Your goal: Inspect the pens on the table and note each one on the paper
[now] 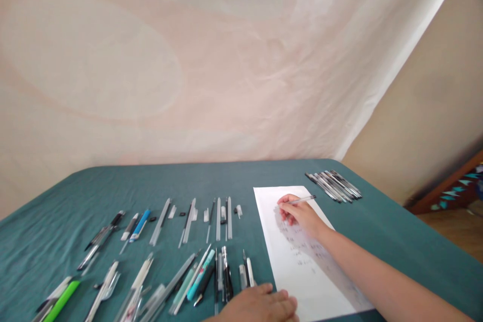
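My right hand [300, 213] is closed around a thin clear pen [302, 200], its tip touching the upper part of a white sheet of paper [302, 271] that carries faint scribbles. My left hand [260, 305] lies flat with fingers stretched out at the bottom edge, pressing on the sheet's lower left corner beside the nearest pens. The sheet lies on a teal tablecloth [396, 231].
Several pens, refills and caps [211, 219] lie in rows left of the sheet, with more pens [204, 276] in a nearer row and a green one [62, 301] at the far left. A bundle of dark pens [334, 185] rests at the table's back right. A pale cloth backdrop hangs behind.
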`<action>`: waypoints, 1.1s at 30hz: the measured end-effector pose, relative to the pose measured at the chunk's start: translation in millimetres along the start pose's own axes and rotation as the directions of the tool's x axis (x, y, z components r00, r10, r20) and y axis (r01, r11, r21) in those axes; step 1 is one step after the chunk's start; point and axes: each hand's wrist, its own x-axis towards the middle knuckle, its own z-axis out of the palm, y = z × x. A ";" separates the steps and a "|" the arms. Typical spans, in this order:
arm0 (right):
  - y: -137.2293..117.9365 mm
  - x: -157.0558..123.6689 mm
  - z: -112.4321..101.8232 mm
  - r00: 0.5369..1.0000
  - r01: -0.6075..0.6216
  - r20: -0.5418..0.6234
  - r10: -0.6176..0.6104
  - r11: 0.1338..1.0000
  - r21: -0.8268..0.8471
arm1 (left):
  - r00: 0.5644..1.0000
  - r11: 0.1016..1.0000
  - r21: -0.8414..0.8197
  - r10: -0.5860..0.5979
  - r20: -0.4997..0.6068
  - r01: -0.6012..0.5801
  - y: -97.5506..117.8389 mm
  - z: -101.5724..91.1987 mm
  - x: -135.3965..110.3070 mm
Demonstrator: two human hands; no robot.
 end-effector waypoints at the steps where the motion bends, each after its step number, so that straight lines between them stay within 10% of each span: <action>1: -0.6 2.3 -0.5 1.000 -0.011 0.013 0.010 1.000 0.013 | 1.000 1.000 -0.015 -0.003 0.004 0.003 -0.3 -0.4 -0.3; 33: -44.3 -16.2 -26.5 0.999 0.029 0.042 -0.028 0.999 -0.028 | 0.998 0.999 0.019 -0.049 0.043 0.048 -9.9 -1.9 -14.2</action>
